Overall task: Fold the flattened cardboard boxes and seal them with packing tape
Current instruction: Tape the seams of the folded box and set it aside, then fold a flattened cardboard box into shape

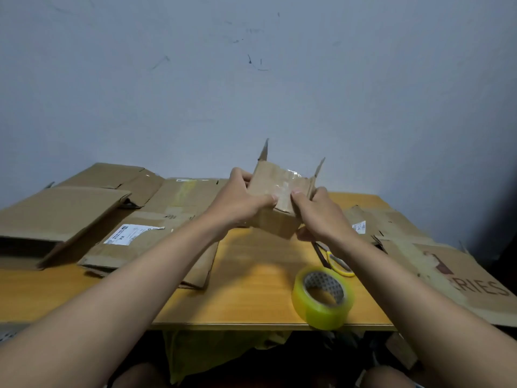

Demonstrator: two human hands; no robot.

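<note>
I hold a small brown cardboard box in the air above the wooden table. Clear tape shines across its upper face, and two flaps stick up at its far side. My left hand grips the box's left side, thumb on the top face. My right hand grips its right side, thumb pressed on the taped seam. A roll of yellow-tinted packing tape lies near the table's front edge, below my right forearm.
Flattened cardboard boxes cover the table's left and back. A large printed cardboard sheet overhangs the right side. Yellow-handled scissors lie just behind the tape roll. A grey wall stands close behind the table.
</note>
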